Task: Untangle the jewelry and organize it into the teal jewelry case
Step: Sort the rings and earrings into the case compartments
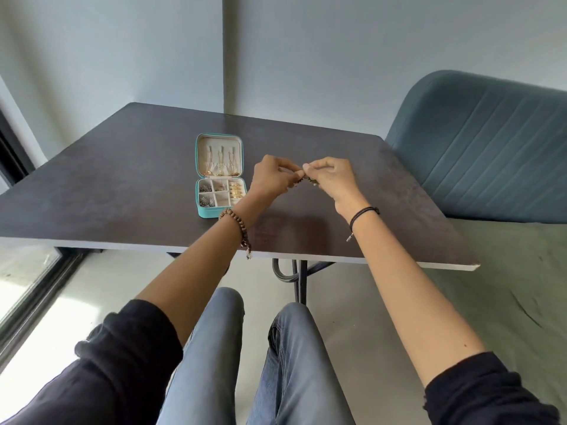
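1. Dark, greenish-flecked small knot of jewelry [307, 180]: held in the air between both hands, above the table and just right of the case. It is too small to tell chain from beads.
2. Left hand [270, 179]: fingers curled, tips pinched on one end of the knot.
3. Right hand [333, 178]: thumb and forefinger clamped on the other end, remaining fingers folded.
4. Handling note (judgement): keep both pinches light and close to the knot, and tease loops open rather than pulling outward, since tension would likely tighten it. Work low over the tabletop, so a slip lands there.
5. Teal square jewelry case [211, 212]: open, cream-lined. Gold chains hang in the lid; silver clusters fill the left compartments and gold pieces the right. The front-centre compartment looks bare, a likely destination.
6. Dark grey matte table [122, 179]: bears the case.
7. Blue-grey ribbed upholstered chair [491, 148]: at the table's right side.
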`<state>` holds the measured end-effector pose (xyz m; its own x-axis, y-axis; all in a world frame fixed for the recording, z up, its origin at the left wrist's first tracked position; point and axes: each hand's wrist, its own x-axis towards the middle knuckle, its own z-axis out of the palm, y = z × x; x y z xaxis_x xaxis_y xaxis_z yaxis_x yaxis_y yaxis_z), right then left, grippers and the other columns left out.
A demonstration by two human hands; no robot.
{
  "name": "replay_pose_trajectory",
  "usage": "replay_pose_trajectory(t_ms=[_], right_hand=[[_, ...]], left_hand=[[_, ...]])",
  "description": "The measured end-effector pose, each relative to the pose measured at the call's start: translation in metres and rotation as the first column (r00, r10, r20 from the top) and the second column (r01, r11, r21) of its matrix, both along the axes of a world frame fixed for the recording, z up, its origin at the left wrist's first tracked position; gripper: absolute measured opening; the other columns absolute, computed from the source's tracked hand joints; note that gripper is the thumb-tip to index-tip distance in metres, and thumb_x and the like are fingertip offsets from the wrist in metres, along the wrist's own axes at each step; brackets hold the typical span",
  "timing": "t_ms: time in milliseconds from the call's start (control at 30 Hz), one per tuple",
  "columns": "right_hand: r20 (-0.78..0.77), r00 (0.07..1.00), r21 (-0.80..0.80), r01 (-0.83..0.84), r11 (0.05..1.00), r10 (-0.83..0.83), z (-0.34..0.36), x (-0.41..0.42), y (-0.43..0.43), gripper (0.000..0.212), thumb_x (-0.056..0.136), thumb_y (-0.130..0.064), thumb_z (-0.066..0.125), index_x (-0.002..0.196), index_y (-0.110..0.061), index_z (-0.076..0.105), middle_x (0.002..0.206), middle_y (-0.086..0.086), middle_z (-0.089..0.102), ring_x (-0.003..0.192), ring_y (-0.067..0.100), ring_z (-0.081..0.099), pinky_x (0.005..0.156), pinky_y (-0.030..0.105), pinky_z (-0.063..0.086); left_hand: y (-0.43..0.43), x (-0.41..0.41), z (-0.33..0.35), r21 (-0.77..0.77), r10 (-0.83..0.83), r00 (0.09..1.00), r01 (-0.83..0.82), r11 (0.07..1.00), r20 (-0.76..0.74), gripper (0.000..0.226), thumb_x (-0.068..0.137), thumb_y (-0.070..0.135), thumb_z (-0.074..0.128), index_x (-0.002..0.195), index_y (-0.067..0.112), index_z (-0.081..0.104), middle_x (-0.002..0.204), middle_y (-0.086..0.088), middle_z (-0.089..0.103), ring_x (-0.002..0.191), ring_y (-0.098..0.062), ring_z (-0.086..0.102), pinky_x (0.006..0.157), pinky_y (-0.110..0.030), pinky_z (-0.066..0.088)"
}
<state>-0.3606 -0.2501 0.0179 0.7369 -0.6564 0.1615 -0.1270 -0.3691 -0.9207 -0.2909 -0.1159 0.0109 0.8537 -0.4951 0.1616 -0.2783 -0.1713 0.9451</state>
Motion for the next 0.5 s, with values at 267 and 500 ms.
replay_pose_trajectory(t_ms=[267, 500], right_hand=[[-0.008, 0.998, 0.017, -0.062, 0.998, 0.062, 0.004, -0.009, 0.005, 0.011, 0.082, -0.014, 0.079, 0.081, -0.024, 0.078, 0.087, -0.003, 0.077, 0.085, 0.009, 0.072, 0.075, 0.022, 0.051], [0.034, 0.999, 0.034, -0.020, 0.999, 0.019, 0.000, -0.012, 0.003, 0.019, 0.072, -0.039, 0.086, 0.079, -0.023, 0.078, 0.078, -0.006, 0.078, 0.075, 0.016, 0.074, 0.072, 0.030, 0.060]], left_hand=[[-0.002, 0.001, -0.003, 0.011, -0.024, 1.000, 0.025, 1.000, -0.014, 0.013, 0.087, 0.016, 0.077, 0.098, 0.009, 0.077, 0.084, -0.008, 0.075, 0.070, -0.008, 0.064, 0.062, -0.018, 0.055], [0.000, 0.000, -0.002, -0.045, -0.086, 0.995, 0.084, 0.995, -0.054, 0.015, 0.088, 0.013, 0.076, 0.100, 0.005, 0.073, 0.082, -0.010, 0.076, 0.069, -0.008, 0.072, 0.068, -0.022, 0.059]])
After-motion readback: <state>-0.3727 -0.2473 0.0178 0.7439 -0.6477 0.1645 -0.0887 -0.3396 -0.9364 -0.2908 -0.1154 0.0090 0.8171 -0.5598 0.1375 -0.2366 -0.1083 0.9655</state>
